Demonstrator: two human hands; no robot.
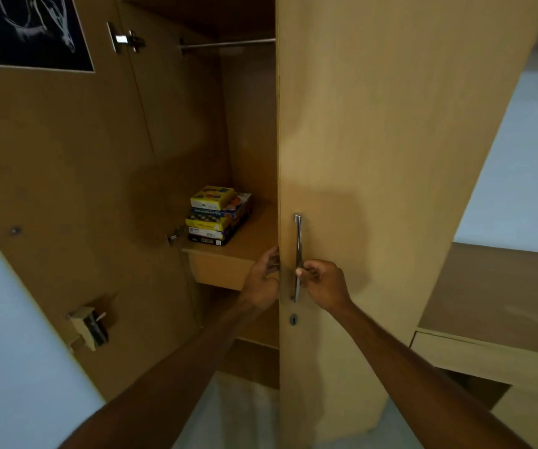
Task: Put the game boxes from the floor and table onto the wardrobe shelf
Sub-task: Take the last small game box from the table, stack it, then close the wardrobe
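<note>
A stack of several game boxes (217,215), yellow on top and dark at the bottom, rests on the wooden wardrobe shelf (251,236), at its left side. The right wardrobe door (374,157) stands partly over the opening. My right hand (324,283) grips the metal door handle (298,251) near its lower half. My left hand (263,278) is curled around the door's left edge, with its fingertips hidden behind the edge. Neither hand holds a box.
The left wardrobe door (66,173) is swung wide open, with a lock box (89,327) on its inner face and a dark poster (24,27) at the top. A clothes rail (228,43) runs inside above. A low wooden desk or cabinet (501,303) stands to the right.
</note>
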